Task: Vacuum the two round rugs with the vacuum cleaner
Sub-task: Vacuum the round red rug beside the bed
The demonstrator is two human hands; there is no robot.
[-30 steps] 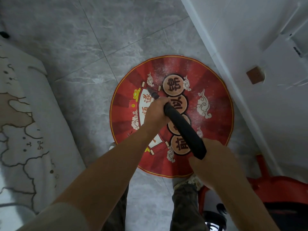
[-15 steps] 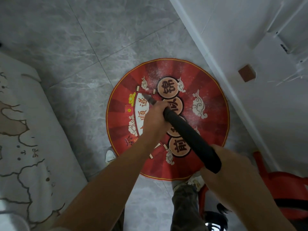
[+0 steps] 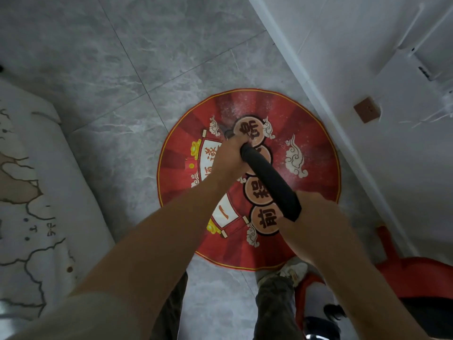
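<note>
Currently: both hands hold the vacuum wand (image 3: 269,182) over the red round rug (image 3: 316,148).
Pale patterned fabric (image 3: 24,192) lies at 9 o'clock. The left hand (image 3: 228,158) curls round the wand's forward end, with the nozzle tip (image 3: 226,131) over the rug's upper-left part. The right hand (image 3: 316,217) grips the rear end. The red vacuum body (image 3: 416,273) sits at 4 o'clock.

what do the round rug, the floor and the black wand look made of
Round rug: probably short-pile printed fabric, matte, pale dust specks clinging. Floor: likely glazed stone-look tile, grey veining, straight joints, soft sheen. Black wand: seemingly matte plastic or rubber; too dark to tell.
</note>
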